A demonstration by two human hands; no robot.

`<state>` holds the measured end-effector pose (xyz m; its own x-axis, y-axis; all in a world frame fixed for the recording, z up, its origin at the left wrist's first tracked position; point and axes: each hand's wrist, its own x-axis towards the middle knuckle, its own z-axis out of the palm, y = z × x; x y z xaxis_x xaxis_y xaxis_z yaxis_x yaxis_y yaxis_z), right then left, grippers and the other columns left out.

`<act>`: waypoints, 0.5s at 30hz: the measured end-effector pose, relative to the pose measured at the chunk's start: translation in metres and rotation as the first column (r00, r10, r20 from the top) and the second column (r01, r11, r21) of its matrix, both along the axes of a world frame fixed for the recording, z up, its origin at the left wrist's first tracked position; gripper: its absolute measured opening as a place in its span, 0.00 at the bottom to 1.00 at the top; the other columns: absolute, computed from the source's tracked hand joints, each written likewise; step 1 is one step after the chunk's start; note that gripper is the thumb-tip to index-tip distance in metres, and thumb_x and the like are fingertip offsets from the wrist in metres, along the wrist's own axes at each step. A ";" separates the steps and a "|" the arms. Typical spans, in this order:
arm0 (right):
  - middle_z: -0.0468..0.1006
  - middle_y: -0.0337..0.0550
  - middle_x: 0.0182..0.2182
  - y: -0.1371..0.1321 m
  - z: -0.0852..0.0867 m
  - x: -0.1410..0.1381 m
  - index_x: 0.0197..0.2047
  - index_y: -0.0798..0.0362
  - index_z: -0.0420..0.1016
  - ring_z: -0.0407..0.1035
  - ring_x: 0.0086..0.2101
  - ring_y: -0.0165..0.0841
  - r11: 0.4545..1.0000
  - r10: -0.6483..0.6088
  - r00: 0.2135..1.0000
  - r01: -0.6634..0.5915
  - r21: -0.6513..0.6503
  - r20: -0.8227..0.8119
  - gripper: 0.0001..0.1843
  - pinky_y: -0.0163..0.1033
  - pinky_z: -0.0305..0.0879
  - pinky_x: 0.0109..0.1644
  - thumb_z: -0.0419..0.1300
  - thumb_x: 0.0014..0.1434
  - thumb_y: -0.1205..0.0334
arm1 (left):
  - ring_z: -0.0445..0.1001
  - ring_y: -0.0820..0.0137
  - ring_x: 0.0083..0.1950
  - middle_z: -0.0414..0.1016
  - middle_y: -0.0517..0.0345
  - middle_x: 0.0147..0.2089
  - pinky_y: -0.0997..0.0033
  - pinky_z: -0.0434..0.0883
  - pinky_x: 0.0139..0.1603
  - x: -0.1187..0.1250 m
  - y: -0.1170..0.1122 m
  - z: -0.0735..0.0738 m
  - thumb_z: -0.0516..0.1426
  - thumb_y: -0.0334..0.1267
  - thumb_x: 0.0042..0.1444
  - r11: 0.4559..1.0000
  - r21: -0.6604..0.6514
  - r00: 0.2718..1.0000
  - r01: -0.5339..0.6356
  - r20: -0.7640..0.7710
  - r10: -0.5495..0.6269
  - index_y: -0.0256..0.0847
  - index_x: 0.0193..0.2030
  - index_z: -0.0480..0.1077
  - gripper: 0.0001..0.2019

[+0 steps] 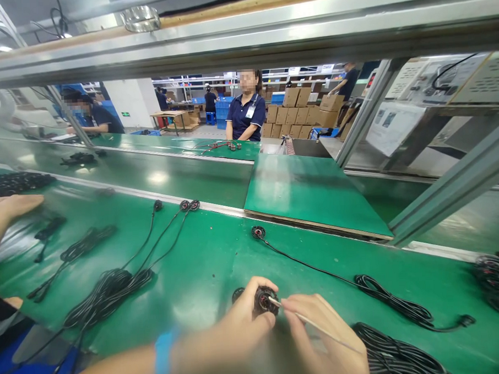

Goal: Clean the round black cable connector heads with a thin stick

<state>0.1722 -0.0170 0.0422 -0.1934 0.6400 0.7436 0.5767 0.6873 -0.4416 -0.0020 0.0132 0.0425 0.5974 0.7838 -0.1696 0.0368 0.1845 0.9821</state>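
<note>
My left hand (245, 322), with a blue wristband, pinches a small round black connector (265, 300) just above the green mat (219, 260). My right hand (322, 341) holds a thin pale stick (309, 320) whose tip touches the connector's face. A second round black piece (237, 293) lies just left of the held one. A similar connector (258, 232) lies farther away, and its black cable (387, 299) runs right to a coiled bundle.
Several coiled black cables (107, 295) with round ends (189, 205) lie at left, more coils (399, 357) at lower right. A co-worker's hand (10, 208) rests at far left. A raised green board (311, 192) and a slanted metal frame post (452, 192) stand beyond. People sit across the line.
</note>
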 end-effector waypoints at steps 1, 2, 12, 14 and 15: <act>0.77 0.43 0.37 0.000 -0.001 -0.001 0.49 0.52 0.71 0.72 0.36 0.31 0.999 0.027 1.000 -0.027 0.021 0.016 0.16 0.37 0.70 0.39 0.57 0.60 0.76 | 0.61 0.76 0.28 0.59 0.63 0.33 0.76 0.58 0.30 0.000 -0.001 0.001 0.53 0.34 0.58 1.000 0.013 1.000 -0.006 -0.021 0.006 0.41 0.56 0.54 0.19; 0.77 0.43 0.37 0.000 -0.001 -0.002 0.49 0.53 0.71 0.72 0.36 0.31 0.999 0.038 0.999 -0.039 0.036 0.016 0.16 0.37 0.70 0.38 0.56 0.60 0.76 | 0.61 0.76 0.30 0.59 0.62 0.35 0.75 0.59 0.31 -0.001 -0.001 0.002 0.54 0.34 0.58 1.000 0.027 0.999 -0.009 -0.040 0.010 0.41 0.56 0.55 0.20; 0.77 0.42 0.36 -0.007 0.003 -0.005 0.43 0.52 0.73 0.73 0.36 0.31 0.992 -0.111 0.975 0.119 0.033 -0.192 0.11 0.36 0.70 0.41 0.59 0.59 0.75 | 0.62 0.69 0.42 0.61 0.55 0.44 0.68 0.62 0.46 -0.005 -0.006 0.004 0.57 0.34 0.56 0.991 0.136 0.998 -0.017 -0.063 0.026 0.41 0.58 0.55 0.23; 0.78 0.41 0.35 -0.008 0.001 -0.008 0.44 0.52 0.72 0.73 0.35 0.30 0.994 -0.089 0.988 0.097 0.057 -0.124 0.12 0.36 0.70 0.40 0.59 0.59 0.75 | 0.63 0.67 0.44 0.61 0.53 0.45 0.64 0.63 0.49 -0.004 -0.007 0.008 0.54 0.34 0.58 0.992 0.128 0.992 -0.023 -0.120 0.039 0.40 0.59 0.54 0.23; 0.78 0.41 0.35 -0.008 0.000 -0.009 0.44 0.52 0.72 0.73 0.35 0.30 0.994 -0.093 0.989 0.100 0.049 -0.115 0.12 0.35 0.70 0.40 0.60 0.58 0.75 | 0.63 0.66 0.45 0.61 0.52 0.46 0.63 0.63 0.51 -0.004 -0.007 0.010 0.53 0.33 0.59 0.991 0.128 0.986 -0.024 -0.159 0.045 0.40 0.59 0.53 0.22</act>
<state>0.1627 -0.0255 0.0421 -0.0463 0.6099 0.7911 0.5905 0.6555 -0.4708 -0.0060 0.0059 0.0523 0.5426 0.8245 -0.1606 0.1928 0.0639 0.9792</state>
